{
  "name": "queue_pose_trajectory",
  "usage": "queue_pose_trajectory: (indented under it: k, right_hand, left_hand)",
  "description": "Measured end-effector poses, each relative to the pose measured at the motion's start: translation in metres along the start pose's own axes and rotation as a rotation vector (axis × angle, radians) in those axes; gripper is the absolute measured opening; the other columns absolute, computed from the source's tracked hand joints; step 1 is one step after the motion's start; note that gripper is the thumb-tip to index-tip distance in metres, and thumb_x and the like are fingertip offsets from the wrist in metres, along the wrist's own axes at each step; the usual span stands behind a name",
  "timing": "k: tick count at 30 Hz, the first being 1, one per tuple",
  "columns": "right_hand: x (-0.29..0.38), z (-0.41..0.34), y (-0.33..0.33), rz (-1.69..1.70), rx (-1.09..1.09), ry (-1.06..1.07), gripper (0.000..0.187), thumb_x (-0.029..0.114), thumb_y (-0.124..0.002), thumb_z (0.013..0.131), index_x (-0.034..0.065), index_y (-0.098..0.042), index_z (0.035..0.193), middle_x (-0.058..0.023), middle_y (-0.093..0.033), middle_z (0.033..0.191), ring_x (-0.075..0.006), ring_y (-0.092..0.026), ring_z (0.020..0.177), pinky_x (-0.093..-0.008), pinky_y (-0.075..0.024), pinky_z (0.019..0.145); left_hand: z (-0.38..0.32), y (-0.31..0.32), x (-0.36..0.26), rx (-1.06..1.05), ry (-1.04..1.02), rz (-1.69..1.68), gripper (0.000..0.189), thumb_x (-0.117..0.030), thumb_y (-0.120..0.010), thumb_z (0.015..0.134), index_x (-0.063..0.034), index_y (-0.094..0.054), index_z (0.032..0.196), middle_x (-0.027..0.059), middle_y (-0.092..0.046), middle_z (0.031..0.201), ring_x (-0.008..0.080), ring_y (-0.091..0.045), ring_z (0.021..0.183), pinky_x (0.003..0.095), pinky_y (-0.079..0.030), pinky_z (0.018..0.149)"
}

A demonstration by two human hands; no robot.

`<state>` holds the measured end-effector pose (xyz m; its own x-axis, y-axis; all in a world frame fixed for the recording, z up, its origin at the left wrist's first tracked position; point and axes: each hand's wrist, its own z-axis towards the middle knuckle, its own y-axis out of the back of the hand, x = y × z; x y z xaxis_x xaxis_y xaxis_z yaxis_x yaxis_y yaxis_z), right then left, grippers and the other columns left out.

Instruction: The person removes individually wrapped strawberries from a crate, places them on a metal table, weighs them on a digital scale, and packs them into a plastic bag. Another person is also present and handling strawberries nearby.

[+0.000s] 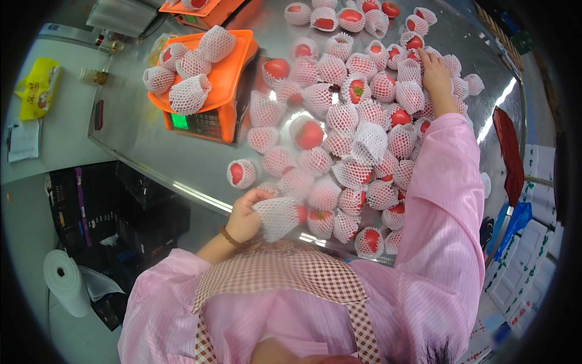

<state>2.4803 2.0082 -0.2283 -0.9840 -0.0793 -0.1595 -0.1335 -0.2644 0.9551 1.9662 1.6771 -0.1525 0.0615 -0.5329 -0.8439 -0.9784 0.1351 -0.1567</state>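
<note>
My left hand [244,218], with a beaded bracelet at the wrist, pinches a white foam net sleeve [278,217] at the table's near edge. Red shows at the sleeve's right end; whether that tomato is inside it or behind it I cannot tell. My right hand [437,77] reaches to the far right of the pile, its fingers over a netted tomato [413,55]. Their grip is partly hidden. Between my arms spread many red tomatoes in foam nets [342,117], some with bare red showing, such as one tomato [310,135] near the middle.
An orange weighing scale [227,109] with a lit green display holds several netted tomatoes [193,63]. Another orange scale [204,16] stands behind it. A dark red phone-like object [98,115] lies on the metal table [136,123]. A white roll [66,282] stands at lower left.
</note>
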Motion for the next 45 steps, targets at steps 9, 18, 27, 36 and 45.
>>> queue_pose_trajectory:
  k: [9, 18, 27, 36, 45]
  right_hand:
    - [0.005, -0.034, 0.034, 0.864, -0.397, -0.493, 0.061, 0.03, -0.077, 0.078, 0.013, -0.055, 0.131, -0.0108, -0.062, 0.124, -0.0321, -0.062, 0.106, -0.0404, -0.0499, 0.091]
    - [0.089, -0.076, 0.117, 2.182, -0.11, -0.707, 0.041, 0.036, -0.063, 0.094, 0.0118, -0.055, 0.126, -0.0018, -0.064, 0.118, -0.0196, -0.063, 0.105, -0.0351, -0.0554, 0.079]
    - [0.298, -0.037, 0.17, 1.838, 0.186, -0.119, 0.055, 0.021, -0.077, 0.084, 0.0085, -0.053, 0.133, -0.0062, -0.06, 0.116, -0.0142, -0.061, 0.102, -0.0285, -0.0517, 0.088]
    - [0.443, 0.016, 0.159, 0.997, -0.171, 0.203, 0.059, 0.035, -0.072, 0.082, 0.0048, -0.054, 0.13, -0.0201, -0.056, 0.13, -0.0395, -0.055, 0.115, -0.0449, -0.0406, 0.103]
    - [0.436, -0.119, 0.224, 1.398, 0.117, -0.085, 0.035, 0.021, -0.067, 0.086, 0.0004, -0.064, 0.114, -0.0145, -0.068, 0.105, -0.0245, -0.064, 0.098, -0.0357, -0.0484, 0.091]
  left_hand:
    - [0.004, 0.003, -0.008, 0.05, 0.025, -0.049, 0.019, 0.005, -0.06, 0.089, -0.0006, -0.06, 0.107, 0.0072, -0.066, 0.107, 0.0126, -0.063, 0.098, 0.0279, -0.052, 0.086]
    - [0.005, 0.015, -0.017, 0.151, 0.017, -0.095, 0.024, 0.004, -0.053, 0.086, -0.0013, -0.06, 0.108, 0.0057, -0.065, 0.105, 0.0122, -0.062, 0.096, 0.0279, -0.051, 0.084]
    - [-0.019, 0.061, -0.015, 0.07, 0.024, -0.155, 0.017, 0.001, -0.062, 0.09, -0.0032, -0.061, 0.106, 0.0035, -0.068, 0.101, 0.0119, -0.064, 0.093, 0.0281, -0.053, 0.081]
    - [-0.044, 0.14, 0.019, -0.022, -0.036, -0.112, 0.023, 0.009, -0.055, 0.084, -0.0017, -0.062, 0.104, 0.0027, -0.066, 0.097, 0.0106, -0.062, 0.09, 0.027, -0.052, 0.08]
    - [-0.034, 0.176, 0.036, 0.03, -0.008, -0.033, 0.031, 0.005, -0.051, 0.077, -0.001, -0.062, 0.105, 0.009, -0.066, 0.098, 0.0156, -0.063, 0.091, 0.0294, -0.051, 0.079]
